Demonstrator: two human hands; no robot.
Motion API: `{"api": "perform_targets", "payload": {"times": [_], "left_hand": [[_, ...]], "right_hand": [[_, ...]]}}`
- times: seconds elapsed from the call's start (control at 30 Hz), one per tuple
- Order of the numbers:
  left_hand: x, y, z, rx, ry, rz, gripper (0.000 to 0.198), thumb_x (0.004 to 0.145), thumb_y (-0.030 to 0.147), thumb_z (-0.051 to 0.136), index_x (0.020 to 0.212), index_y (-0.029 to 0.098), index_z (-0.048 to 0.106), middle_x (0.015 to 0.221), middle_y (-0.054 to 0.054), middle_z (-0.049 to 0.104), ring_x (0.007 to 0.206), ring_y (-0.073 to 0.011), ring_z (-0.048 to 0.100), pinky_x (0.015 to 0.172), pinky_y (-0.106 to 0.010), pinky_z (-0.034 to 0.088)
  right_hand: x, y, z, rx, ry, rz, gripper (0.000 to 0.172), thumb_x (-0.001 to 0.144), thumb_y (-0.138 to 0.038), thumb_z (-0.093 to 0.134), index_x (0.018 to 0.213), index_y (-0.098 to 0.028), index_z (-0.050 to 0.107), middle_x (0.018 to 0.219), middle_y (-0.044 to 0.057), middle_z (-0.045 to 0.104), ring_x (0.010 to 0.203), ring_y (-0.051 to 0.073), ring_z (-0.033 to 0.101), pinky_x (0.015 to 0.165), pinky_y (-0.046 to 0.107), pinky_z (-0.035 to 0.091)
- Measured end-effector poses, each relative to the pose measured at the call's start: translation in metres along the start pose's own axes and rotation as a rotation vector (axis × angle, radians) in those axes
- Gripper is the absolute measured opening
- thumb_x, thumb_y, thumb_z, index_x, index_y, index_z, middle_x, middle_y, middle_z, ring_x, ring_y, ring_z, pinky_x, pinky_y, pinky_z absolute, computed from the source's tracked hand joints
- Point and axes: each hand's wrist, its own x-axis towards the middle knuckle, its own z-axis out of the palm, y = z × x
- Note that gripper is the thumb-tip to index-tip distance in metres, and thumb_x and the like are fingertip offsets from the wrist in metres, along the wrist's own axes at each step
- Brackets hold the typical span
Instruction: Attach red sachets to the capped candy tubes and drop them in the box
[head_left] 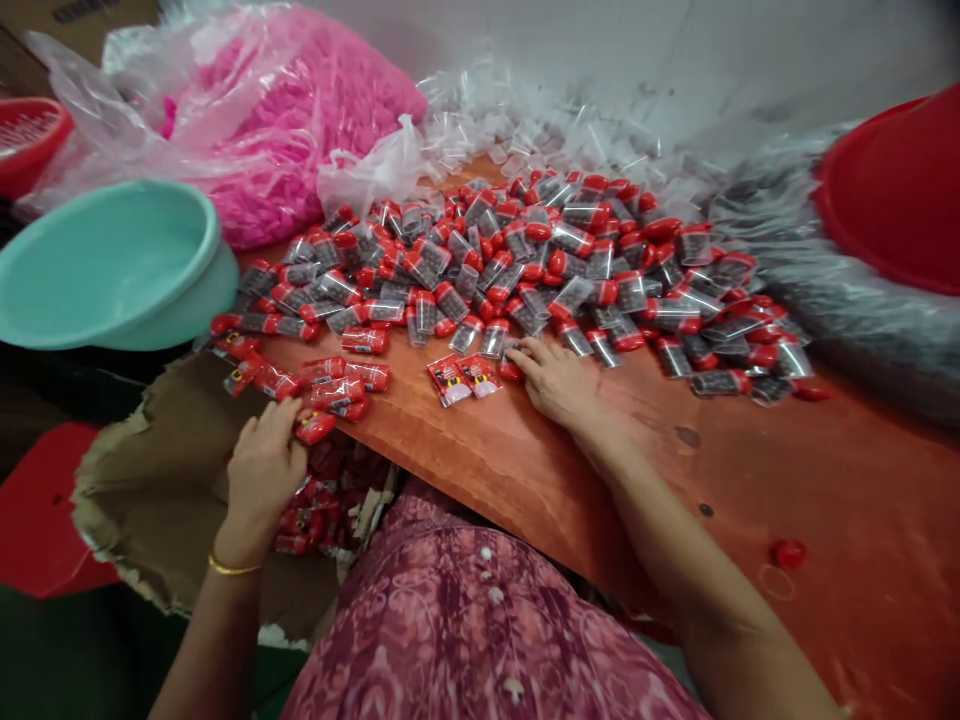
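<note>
At the table's left edge, my left hand (262, 465) has its fingers curled at a small red-wrapped container (315, 427), which sits between thumb and fingers. Several similar red printed containers (337, 388) lie just beyond it. My right hand (555, 382) reaches to the front of a large heap of clear tubes with red caps (450, 262). Its fingertips close on one red-capped tube (511, 369), partly hidden by them. Left of that hand, two flat red printed sleeves (463, 378) lie side by side on the wooden table (480, 460).
Below the table's left edge, a torn cardboard box (157, 490) holds more red containers. A teal basin (112, 265) stands left, beside a plastic bag of pink pieces (300, 110). Clear empty tubes (540, 125) pile at the back. A red tub (900, 190) rests on bagged material, right.
</note>
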Motion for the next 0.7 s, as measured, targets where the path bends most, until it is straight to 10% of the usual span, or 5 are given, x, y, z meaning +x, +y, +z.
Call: {"api": "perform_targets", "payload": {"times": [0.2, 0.37, 0.7], "left_hand": [[0.032, 0.033, 0.004, 0.049, 0.070, -0.027, 0.060, 0.079, 0.021, 0.041, 0.137, 0.005, 0.036, 0.148, -0.023, 0.024, 0.137, -0.0386, 0.020, 0.107, -0.060, 0.017], [0.084, 0.076, 0.031, 0.018, -0.031, 0.163, 0.054, 0.085, 0.037, 0.041, 0.131, 0.009, 0.046, 0.143, -0.020, 0.037, 0.136, -0.0366, 0.025, 0.108, -0.055, 0.016], [0.040, 0.017, 0.016, 0.160, 0.029, 0.206, 0.034, 0.086, 0.030, 0.042, 0.106, 0.012, 0.062, 0.120, -0.022, 0.060, 0.126, -0.0382, 0.041, 0.104, -0.058, 0.018]], "right_hand": [[-0.022, -0.019, 0.009, 0.068, 0.104, 0.092, 0.040, 0.086, -0.015, 0.039, 0.123, -0.018, 0.053, 0.125, 0.013, 0.052, 0.103, 0.027, 0.047, 0.085, 0.040, 0.037], [-0.026, -0.033, 0.012, 0.168, 0.130, 0.058, 0.035, 0.080, -0.012, 0.041, 0.113, -0.011, 0.055, 0.123, 0.015, 0.056, 0.112, 0.027, 0.044, 0.094, 0.040, 0.033], [-0.037, -0.040, 0.008, 0.166, 0.209, 0.109, 0.023, 0.086, -0.019, 0.042, 0.104, -0.014, 0.058, 0.110, 0.012, 0.063, 0.092, 0.023, 0.051, 0.082, 0.035, 0.033]]}}
